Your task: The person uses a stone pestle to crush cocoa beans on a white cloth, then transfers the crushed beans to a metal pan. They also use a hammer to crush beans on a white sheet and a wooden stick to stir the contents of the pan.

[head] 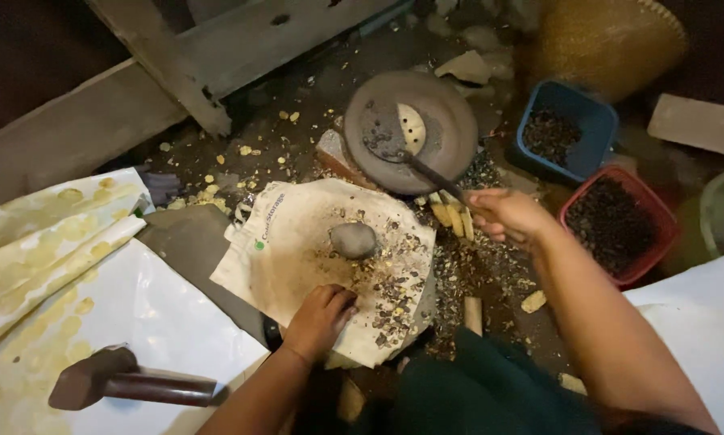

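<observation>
The right hand is closed around the dark handle of a long spatula, whose flat blade rests on a round dark pan on the floor; a pale yellow piece lies on the pan under the blade's tip, partly hidden by it. The left hand presses down, fingers curled, on a pale sack spread over a mound; what the curled fingers hold, if anything, cannot be told; its grip looks narrow. A smooth grey stone sits on the sack just above that hand, amid broken shell bits. Pale yellow strips lie between the sack and the right hand, partly covered by it. To the right stand a blue tub and a red tub, both holding dark grains too dim to identify; a woven basket is cut off at the top edge. At lower left a hammer rests on a white sheet; the scene's corners are lost in shadow.
</observation>
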